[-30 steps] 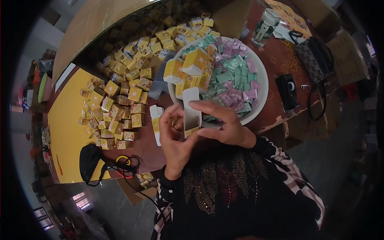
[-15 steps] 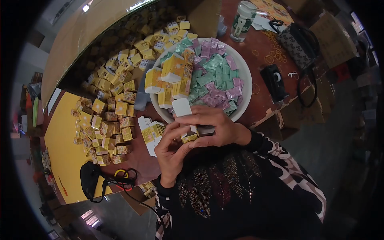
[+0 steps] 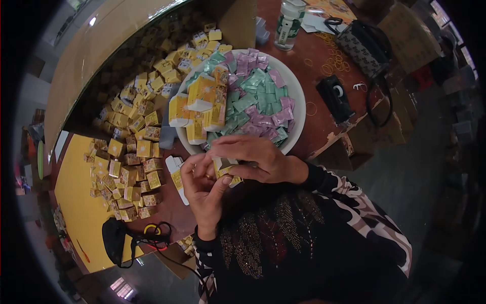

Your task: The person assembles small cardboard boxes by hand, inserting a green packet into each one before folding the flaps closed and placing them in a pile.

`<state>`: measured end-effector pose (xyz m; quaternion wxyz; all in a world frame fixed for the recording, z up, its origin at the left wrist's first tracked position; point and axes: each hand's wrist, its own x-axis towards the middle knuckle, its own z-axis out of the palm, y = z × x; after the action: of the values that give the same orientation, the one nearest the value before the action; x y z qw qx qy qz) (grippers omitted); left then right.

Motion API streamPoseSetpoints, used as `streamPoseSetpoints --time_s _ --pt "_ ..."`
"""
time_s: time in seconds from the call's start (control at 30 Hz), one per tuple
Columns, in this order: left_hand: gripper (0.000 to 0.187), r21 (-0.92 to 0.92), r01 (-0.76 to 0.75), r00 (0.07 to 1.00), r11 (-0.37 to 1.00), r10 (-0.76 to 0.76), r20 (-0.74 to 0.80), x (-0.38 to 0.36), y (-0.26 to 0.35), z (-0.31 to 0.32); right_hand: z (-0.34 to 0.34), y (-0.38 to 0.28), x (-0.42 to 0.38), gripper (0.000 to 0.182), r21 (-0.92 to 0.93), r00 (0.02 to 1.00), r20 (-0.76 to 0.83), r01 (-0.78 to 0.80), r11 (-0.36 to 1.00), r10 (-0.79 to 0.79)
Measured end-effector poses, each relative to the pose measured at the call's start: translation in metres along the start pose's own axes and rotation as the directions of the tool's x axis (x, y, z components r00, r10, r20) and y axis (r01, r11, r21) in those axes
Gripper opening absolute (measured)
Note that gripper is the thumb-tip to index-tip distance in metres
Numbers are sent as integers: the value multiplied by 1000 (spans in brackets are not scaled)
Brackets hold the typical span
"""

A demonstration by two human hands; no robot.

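Note:
My left hand holds a small yellow carton in front of my chest, its thumb along the near side. Over the top of the carton lies my right hand, its fingers bent and pressed to the upper end. Those fingers cover much of the carton. Beside my left hand is a stack of flat yellow and white cartons. Just beyond both hands stands a white bowl of green sachets and purple sachets. Several larger yellow cartons rest on the bowl's left side.
Many small yellow boxes are heaped at the left, reaching into a large cardboard box. A clear bottle, a black tape dispenser, rubber bands and a patterned bag lie at the right. A black pouch hangs near the front edge.
The carton's raised white flap no longer stands up; my right fingers now cover that end. Both hands have shifted slightly left in view, and the whole scene has moved left with the camera.

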<state>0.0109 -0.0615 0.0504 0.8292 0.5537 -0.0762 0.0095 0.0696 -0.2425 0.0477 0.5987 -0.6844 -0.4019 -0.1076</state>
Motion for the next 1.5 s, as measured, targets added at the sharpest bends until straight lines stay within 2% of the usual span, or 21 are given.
streamPoseSetpoints --time_s 0.07,0.17,0.23,0.33,0.4,0.5,0.63,0.7,0.77,0.83,0.9,0.93,1.0,1.03,1.1,1.23,1.33,1.37,1.4,1.43,1.5 --pt "68 30 16 1000 999 -16 -12 4 4 4 -1 -6 -1 36 100 982 -50 -177 979 183" --pt "69 71 -6 1000 997 6 6 6 2 6 -10 2 -2 33 96 989 68 -139 986 132" --pt "70 123 -29 997 992 21 70 5 -3 6 -10 5 -5 33 145 987 59 -156 977 149" --pt "72 128 -30 998 991 23 54 7 -3 8 -13 3 -5 29 134 964 57 -265 955 259" --pt "74 137 -19 998 990 11 55 6 -4 6 -12 -2 -3 25 304 915 57 -396 866 399" --pt "73 137 2 1000 991 -6 30 6 -4 10 -13 2 -4 23 249 938 31 -343 906 346" --pt "72 183 -1 1000 983 -2 17 7 -5 11 -10 2 -4 18 287 931 -4 -349 892 365" --pt "72 207 2 1000 978 -8 27 6 -5 11 -9 -2 -2 14 512 841 -16 -458 727 541" --pt "73 230 5 999 973 -14 40 6 -3 12 -8 -1 -1 13 505 843 -20 -456 733 538" --pt "66 125 19 998 992 -27 56 7 0 14 -8 1 -1 12 498 845 -24 -453 740 534" --pt "58 178 -32 998 984 21 65 9 -3 11 -10 8 -4 11 262 945 -52 -300 917 324" --pt "51 230 -84 995 970 67 78 9 -4 10 -11 10 -4 11 262 945 -51 -300 917 324" --pt "44 218 -87 994 972 70 84 9 -4 9 -12 12 -5 12 -30 996 -64 -56 998 54" --pt "38 206 -91 993 974 73 90 9 -4 9 -13 11 -4 12 -30 997 -63 -56 998 54" --pt "36 201 -90 993 975 72 96 8 -6 7 -14 6 0 14 -162 998 -41 41 986 -48" --pt "33 127 -69 994 990 57 95 7 -12 7 -14 8 -4 17 -239 994 -22 96 966 -105" --pt "32 90 -29 998 996 24 62 9 -13 8 -15 5 -4 16 -221 1000 15 26 975 -24" --pt "32 90 -29 998 996 24 63 9 -13 8 -14 3 -5 13 -3 979 -3 -204 979 204" --pt "32 105 -27 998 994 21 65 9 -13 8 -13 1 -5 11 213 908 30 -415 885 418" --pt "32 121 -25 998 992 17 67 9 -14 8 -16 -1 -2 11 212 908 30 -414 885 418" --pt "32 154 -31 997 988 20 72 10 -10 10 -21 -7 4 10 403 805 132 -577 710 579"
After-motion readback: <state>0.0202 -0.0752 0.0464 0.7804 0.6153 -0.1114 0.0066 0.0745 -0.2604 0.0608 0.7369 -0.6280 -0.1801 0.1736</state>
